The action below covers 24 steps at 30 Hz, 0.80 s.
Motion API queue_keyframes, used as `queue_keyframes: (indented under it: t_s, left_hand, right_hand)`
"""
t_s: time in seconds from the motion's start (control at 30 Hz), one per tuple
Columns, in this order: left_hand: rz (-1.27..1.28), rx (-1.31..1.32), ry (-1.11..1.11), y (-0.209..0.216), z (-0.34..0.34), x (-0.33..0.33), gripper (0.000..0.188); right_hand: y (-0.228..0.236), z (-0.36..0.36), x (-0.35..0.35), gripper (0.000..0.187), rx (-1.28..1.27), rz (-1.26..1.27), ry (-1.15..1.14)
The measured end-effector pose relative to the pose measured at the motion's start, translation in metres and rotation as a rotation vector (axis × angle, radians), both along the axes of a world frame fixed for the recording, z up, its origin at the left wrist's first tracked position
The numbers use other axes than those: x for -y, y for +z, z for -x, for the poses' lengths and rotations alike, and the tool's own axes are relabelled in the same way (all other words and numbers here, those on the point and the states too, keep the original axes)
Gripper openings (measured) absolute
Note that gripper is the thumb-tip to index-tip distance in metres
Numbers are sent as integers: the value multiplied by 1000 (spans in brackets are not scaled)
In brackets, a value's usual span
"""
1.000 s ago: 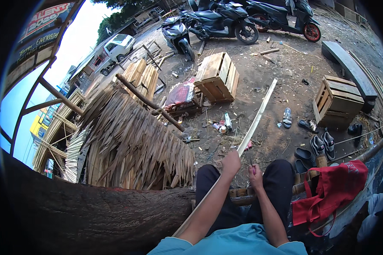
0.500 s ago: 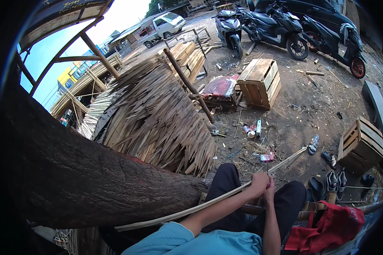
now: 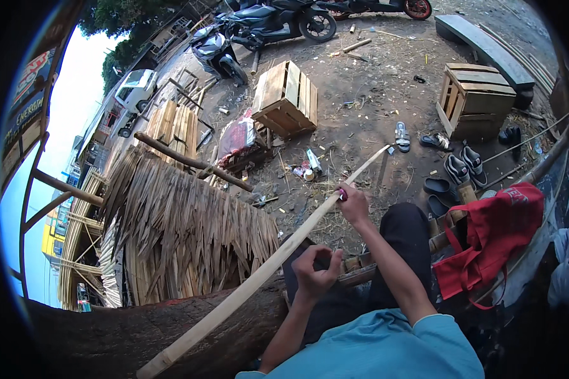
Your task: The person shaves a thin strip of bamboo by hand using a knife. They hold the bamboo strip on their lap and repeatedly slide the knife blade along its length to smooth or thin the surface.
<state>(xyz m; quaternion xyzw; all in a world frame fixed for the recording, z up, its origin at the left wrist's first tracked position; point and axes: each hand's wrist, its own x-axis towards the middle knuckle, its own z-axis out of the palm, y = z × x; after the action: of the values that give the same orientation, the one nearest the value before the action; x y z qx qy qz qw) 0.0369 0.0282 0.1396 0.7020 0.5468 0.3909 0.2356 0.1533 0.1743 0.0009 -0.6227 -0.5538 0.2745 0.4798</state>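
Observation:
A long pale bamboo strip slants from the lower left up past my knees to the ground in front. My right hand is closed on a small purple-handled tool, with its fingers against the strip's upper part. The tool's working end cannot be made out clearly. Just below the strip, over my left thigh, my left hand has its fingers curved and thumb apart, with nothing visible between them. It appears to be off the strip.
A thick dark trunk lies at lower left, beside dried-leaf thatch. Wooden crates stand on the dirt ahead and at right. Sandals and shoes lie front right, near a red cloth bag. Motorbikes stand beyond.
My hands, close together before, have separated: the left is lower, the right further forward with the purple-handled tool. The bamboo strip now shows its broad face. The view has swung right.

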Motion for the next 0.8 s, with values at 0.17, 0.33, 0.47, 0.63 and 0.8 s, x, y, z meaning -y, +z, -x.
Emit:
queue_keyframes:
  t_s: [0.17,0.33,0.47,0.63,0.8]
  left_hand:
    - [-270,557,233,6,73,-32,61]
    - [-563,500,-84,90,71,-63,55]
    - [-492,798,-299,95,68,-63,31]
    - [-661,826,5,76,53,-51,24]
    - [-538,764,316,48,57,-34,28]
  right_hand:
    - [61,8,-6,20,-41,-98,149]
    - [93,15,21,30,5,-135,371]
    - [114,29,60,37,-224,-163,406]
    - [84,36,108,22,-474,-50,353]
    - [84,43,116,18,-379,87,444]
